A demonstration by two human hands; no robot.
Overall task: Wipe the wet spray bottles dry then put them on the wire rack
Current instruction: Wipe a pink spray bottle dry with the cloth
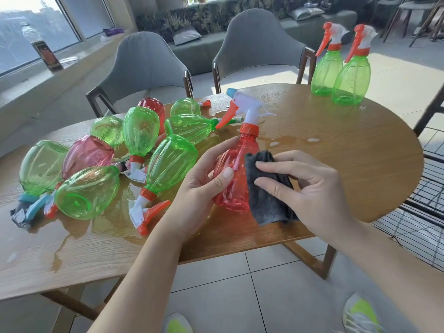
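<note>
Wet table [336, 150]: nine green bottles [169, 162]

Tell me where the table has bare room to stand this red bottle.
Free: the right half of the table, between the two upright green bottles and the near edge, though puddles lie mid-table. Crowded: the left half, under the pile of lying bottles.

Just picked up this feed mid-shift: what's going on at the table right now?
A person is drying spray bottles. The left hand grips a red spray bottle while the right hand presses a dark grey cloth against its side. A pile of green and pink bottles lies on the wet wooden table. Two green bottles stand upright at its far end. The wire rack is to the right.
</note>
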